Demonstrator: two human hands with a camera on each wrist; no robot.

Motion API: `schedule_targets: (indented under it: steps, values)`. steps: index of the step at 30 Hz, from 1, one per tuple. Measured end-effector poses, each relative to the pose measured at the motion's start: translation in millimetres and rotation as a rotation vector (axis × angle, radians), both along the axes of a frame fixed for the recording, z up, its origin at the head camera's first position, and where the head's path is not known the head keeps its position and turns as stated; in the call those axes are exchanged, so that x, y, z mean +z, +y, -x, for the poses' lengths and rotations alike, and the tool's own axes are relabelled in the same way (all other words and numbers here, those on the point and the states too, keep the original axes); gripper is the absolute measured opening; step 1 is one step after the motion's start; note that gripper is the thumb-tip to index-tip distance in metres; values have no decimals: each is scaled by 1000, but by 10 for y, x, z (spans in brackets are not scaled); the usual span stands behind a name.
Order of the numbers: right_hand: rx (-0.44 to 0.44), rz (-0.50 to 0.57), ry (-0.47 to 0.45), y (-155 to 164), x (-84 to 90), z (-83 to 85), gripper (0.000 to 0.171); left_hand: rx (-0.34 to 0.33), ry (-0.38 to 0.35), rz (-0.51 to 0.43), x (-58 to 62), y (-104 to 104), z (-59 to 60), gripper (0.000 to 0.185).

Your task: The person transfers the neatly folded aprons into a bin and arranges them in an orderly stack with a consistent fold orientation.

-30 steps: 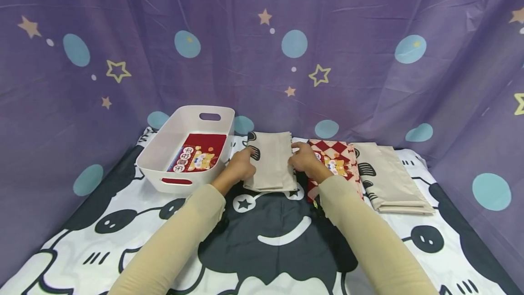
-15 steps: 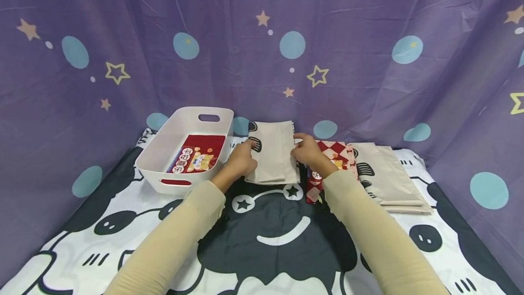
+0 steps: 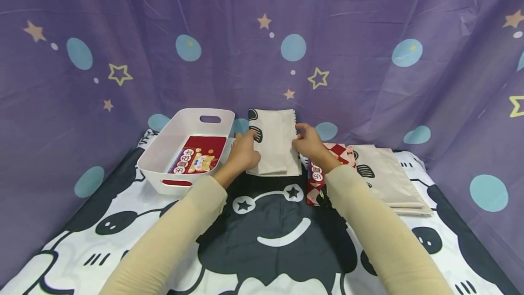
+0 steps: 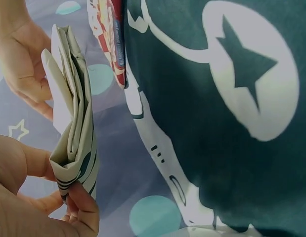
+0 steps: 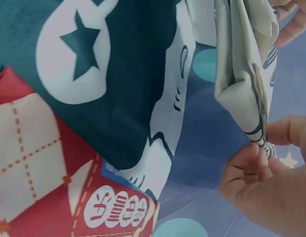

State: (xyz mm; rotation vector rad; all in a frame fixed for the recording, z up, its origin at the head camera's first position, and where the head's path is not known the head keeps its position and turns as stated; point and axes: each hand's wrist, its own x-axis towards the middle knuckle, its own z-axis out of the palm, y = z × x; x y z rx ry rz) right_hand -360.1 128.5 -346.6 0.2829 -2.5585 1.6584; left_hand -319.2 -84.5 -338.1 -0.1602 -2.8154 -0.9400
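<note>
Pinching opposite edges, the left hand [image 3: 242, 151] and right hand [image 3: 308, 142] hold the folded beige cloth [image 3: 275, 142] taut, keeping its folds together. It hangs lifted just right of the white bin [image 3: 163, 154].

Bright even light, soft shadows, wide-angle distortion

Folded beige cloth [image 3: 275, 142], black marks at its top-left corner; lifted off the sheet, pinched at both side edges.

Both arms fwd, left hand [image 3: 242, 154] & right hand [image 3: 309, 142] raised, fingers pinching.
</note>
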Motion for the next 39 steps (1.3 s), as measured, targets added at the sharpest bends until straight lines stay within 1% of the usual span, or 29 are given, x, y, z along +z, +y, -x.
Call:
schedule_targets:
  steps: [8, 13, 16, 21, 27, 32, 39]
  values:
    - [-17, 48, 37, -56, 108, 41, 61, 20, 51, -19, 121, -4, -14, 63]
    - [-34, 43, 55, -101, 170, 57, 61, 23, 79, -19, 200, -35, -21, 62]
    - [-32, 44, 66, -144, 208, 65, 61, 36, 74, -7, 248, -71, -22, 61]
    - [-38, 48, 74, -213, 251, 64, 62, 36, 67, -2, 313, -143, -16, 60]
    - [-34, 62, 81, -289, 289, 43, 64, 23, 72, -1, 355, -253, -10, 63]
    - [-9, 86, 83, -357, 310, 32, 64, 7, 82, -8, 368, -352, -4, 67]
    - [0, 98, 106, -445, 334, 7, 64, -2, 93, 1, 418, -469, -23, 67]
